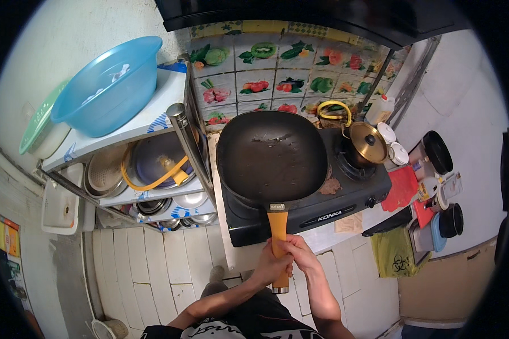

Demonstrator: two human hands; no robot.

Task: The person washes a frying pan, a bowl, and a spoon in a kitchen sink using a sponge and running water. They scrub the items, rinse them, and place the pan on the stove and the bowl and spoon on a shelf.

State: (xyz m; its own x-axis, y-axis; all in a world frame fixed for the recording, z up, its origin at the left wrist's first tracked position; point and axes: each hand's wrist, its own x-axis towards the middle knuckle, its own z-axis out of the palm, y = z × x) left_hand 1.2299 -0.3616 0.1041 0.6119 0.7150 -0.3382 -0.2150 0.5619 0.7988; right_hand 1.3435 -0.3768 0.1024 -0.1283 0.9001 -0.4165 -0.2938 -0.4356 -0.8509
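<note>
Both of my hands are closed around the orange handle (277, 229) of a dark, square-sided frying pan (275, 161). My left hand (269, 267) grips lower down, near the handle's metal end cap. Just above and to the right, my right hand (300, 250) wraps the handle too. The pan is over the left side of a black Konka gas stove (254, 231) and hides the left burner; whether it rests there or is held above, I cannot tell. Its dark inside shows some shiny wet-looking streaks and holds no food.
A gold-lidded pot (368, 142) sits on the right burner. At left, a metal-framed shelf (110, 148) carries a blue basin (110, 89) and pans. Tubs, containers and a red cloth or bag (401, 186) crowd the right. A yellow biohazard bag (392, 254) hangs by the counter edge.
</note>
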